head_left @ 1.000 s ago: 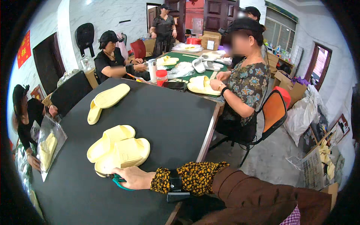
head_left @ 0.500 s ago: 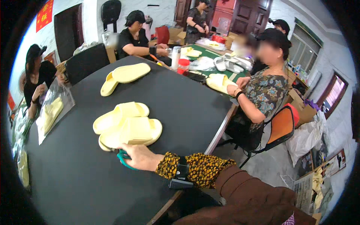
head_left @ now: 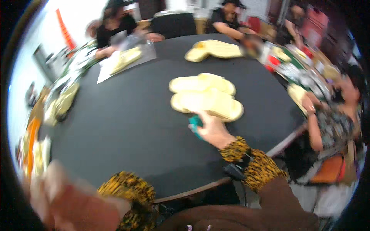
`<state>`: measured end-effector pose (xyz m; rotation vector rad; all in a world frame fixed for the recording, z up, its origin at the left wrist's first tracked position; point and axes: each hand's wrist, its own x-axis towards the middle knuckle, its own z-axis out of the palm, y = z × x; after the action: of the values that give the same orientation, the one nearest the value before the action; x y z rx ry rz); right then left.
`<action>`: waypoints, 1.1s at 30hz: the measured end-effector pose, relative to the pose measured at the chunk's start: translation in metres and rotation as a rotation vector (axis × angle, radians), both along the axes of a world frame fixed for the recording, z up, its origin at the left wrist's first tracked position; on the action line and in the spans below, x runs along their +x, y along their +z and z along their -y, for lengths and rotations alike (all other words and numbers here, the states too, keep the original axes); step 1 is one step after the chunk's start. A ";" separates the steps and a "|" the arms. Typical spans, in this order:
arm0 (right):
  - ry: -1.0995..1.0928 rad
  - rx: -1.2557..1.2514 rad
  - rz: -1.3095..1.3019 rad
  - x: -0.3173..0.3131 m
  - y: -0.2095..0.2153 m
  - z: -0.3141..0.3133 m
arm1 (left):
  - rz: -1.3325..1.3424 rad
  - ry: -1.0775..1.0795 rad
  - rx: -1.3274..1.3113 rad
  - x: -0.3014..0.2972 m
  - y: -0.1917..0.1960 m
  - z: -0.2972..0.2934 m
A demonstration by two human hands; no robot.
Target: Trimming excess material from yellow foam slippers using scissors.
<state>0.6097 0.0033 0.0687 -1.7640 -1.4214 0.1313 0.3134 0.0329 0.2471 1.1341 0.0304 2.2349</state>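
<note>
A: Right hand (head_left: 213,130)?

B: Laid on the black table (head_left: 127,127), fingers curled around a small teal object (head_left: 195,124). Closed on it, though how tightly cannot be told through the blur. What the object is can't be made out.

A: And the yellow pile?

B: A stack of pale yellow foam soles (head_left: 207,97) is seen on the table, just beyond the right hand, its near edge touching or almost touching the fingertips. A second stack (head_left: 213,49) is set well apart at the far side.

A: Handling?

B: Judged light, soft and bendable, not fragile. A single piece would likely flop if pinched at the tip; it is better taken at the long edge near the middle, or the stack lifted whole from underneath.

A: Left hand (head_left: 50,192)?

B: Blurred at the lower left, off the table. Whether anything is held cannot be told.
</note>
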 end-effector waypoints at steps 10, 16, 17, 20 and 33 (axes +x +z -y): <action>0.044 0.002 -0.140 -0.014 0.003 0.002 | -0.260 -0.961 0.303 0.074 0.005 -0.014; 0.047 -0.022 -0.217 0.002 -0.008 0.007 | -0.279 -1.021 0.413 0.075 0.000 -0.046; -0.001 -0.057 -0.189 0.014 0.009 0.016 | -0.266 -1.051 0.431 0.097 0.001 -0.044; 0.031 -0.125 -0.193 -0.002 0.013 0.006 | -0.241 -1.036 0.409 0.088 -0.006 -0.054; 0.025 -0.101 -0.236 -0.006 0.005 0.015 | -0.220 -1.089 0.450 0.105 -0.009 -0.066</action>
<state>0.6034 -0.0114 0.0741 -1.7478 -1.2843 0.4170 0.4183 0.0992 0.2381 1.1930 -0.8299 1.1533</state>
